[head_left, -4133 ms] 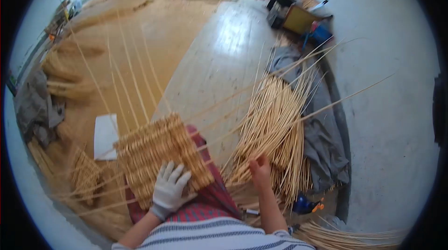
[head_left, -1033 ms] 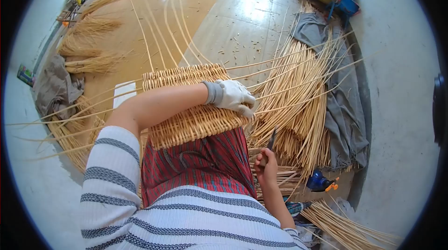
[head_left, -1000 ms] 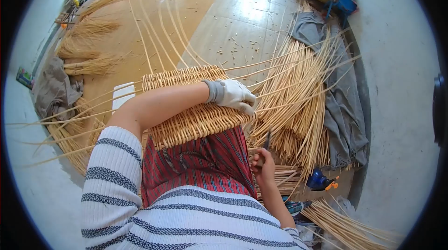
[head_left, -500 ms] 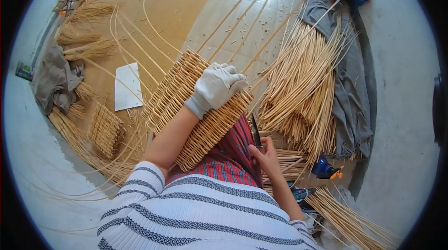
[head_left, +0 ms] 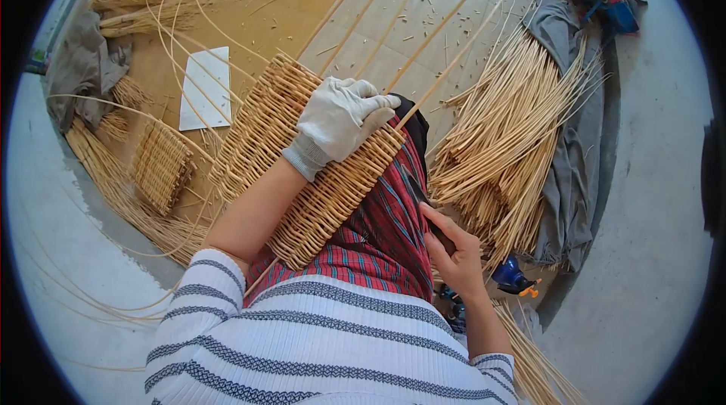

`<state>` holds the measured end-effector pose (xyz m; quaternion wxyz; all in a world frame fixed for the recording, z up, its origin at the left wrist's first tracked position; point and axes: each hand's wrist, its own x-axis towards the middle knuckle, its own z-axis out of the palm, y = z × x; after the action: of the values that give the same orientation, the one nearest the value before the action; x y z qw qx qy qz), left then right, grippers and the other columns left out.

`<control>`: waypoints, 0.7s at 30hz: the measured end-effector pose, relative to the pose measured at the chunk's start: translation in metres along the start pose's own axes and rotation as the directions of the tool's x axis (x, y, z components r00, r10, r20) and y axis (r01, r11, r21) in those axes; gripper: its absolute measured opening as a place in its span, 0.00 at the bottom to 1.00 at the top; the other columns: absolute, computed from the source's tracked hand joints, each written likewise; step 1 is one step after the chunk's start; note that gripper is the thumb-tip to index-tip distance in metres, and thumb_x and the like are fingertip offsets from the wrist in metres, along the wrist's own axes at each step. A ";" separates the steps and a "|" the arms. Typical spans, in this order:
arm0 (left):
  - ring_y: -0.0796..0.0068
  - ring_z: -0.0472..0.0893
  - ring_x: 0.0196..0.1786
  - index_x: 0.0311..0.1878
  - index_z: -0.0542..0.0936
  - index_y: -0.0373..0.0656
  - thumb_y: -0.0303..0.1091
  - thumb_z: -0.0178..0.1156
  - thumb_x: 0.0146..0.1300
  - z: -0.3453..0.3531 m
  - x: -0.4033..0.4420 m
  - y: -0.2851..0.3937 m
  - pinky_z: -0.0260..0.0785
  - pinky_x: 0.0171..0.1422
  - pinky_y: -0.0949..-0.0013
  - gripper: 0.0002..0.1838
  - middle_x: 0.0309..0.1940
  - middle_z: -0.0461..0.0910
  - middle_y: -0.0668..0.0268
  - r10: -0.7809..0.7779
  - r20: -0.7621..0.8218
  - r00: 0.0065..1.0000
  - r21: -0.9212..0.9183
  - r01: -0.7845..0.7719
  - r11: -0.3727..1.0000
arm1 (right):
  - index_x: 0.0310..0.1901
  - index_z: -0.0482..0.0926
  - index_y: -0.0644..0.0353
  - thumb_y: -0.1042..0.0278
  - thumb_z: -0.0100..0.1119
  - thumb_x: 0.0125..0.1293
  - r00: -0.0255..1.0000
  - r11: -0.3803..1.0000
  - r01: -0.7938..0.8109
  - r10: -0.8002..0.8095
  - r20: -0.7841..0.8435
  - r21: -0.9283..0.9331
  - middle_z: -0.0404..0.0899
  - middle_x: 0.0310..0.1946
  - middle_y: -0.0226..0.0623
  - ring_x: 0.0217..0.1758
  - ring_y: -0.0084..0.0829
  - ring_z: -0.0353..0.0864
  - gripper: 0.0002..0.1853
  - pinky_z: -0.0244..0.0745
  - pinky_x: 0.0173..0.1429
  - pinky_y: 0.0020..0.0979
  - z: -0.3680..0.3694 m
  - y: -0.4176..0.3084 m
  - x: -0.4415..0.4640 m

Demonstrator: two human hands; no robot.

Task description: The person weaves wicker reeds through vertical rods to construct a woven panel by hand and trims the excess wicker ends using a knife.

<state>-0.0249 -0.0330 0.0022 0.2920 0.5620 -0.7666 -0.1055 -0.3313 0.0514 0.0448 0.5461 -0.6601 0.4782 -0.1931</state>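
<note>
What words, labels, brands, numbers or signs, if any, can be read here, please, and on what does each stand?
None can be read.
Woven panel: no lettering visible.
White sheet: no writing can be made out.
Blue-and-orange object: too small to tell whether it carries any lettering.

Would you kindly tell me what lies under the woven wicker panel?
Under the woven wicker panel, red plaid cloth shows along its lower-right edge; anything farther underneath is hidden.

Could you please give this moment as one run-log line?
left hand: gloved, on woven panel | right hand: bare, holding knife | rods: projecting from panel's edges
</note>
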 end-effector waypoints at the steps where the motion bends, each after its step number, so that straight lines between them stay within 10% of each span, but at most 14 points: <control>1: 0.62 0.84 0.45 0.55 0.89 0.54 0.44 0.62 0.73 0.001 0.000 0.000 0.72 0.53 0.59 0.14 0.41 0.86 0.65 -0.012 -0.002 1.000 -0.003 0.012 1.000 | 0.71 0.79 0.56 0.76 0.63 0.70 1.000 1.000 -0.004 0.004 0.011 -0.005 0.89 0.54 0.41 0.40 0.19 0.83 0.27 0.76 0.47 0.23 0.001 0.000 0.002; 10: 0.63 0.83 0.43 0.56 0.89 0.54 0.48 0.59 0.75 0.003 0.003 0.001 0.71 0.53 0.59 0.16 0.36 0.82 0.67 0.041 0.040 0.998 0.054 -0.043 0.998 | 0.69 0.81 0.55 0.77 0.63 0.69 0.987 0.988 -0.152 0.152 0.054 0.004 0.90 0.54 0.40 0.40 0.19 0.84 0.26 0.76 0.46 0.24 0.004 -0.009 0.001; 16: 0.61 0.81 0.41 0.61 0.87 0.55 0.50 0.56 0.77 0.002 0.005 0.003 0.70 0.53 0.59 0.19 0.34 0.80 0.66 0.052 0.111 0.992 0.119 -0.065 0.991 | 0.69 0.81 0.52 0.75 0.64 0.69 0.981 0.984 0.151 -0.161 -0.104 -0.099 0.90 0.46 0.41 0.30 0.25 0.83 0.26 0.75 0.38 0.29 0.028 -0.004 -0.002; 21: 0.63 0.77 0.39 0.70 0.80 0.59 0.55 0.55 0.76 -0.005 0.012 -0.001 0.67 0.50 0.57 0.25 0.34 0.76 0.67 0.104 0.263 0.959 0.142 -0.145 0.979 | 0.67 0.83 0.49 0.75 0.65 0.68 0.981 0.964 -0.060 0.009 -0.191 -0.261 0.88 0.36 0.44 0.32 0.37 0.86 0.25 0.79 0.39 0.33 0.040 -0.017 -0.003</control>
<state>-0.0239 -0.0438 0.0097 0.1516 0.5162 -0.8374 -0.0961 -0.2949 0.0746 0.0482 0.4084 -0.6975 0.5608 -0.1792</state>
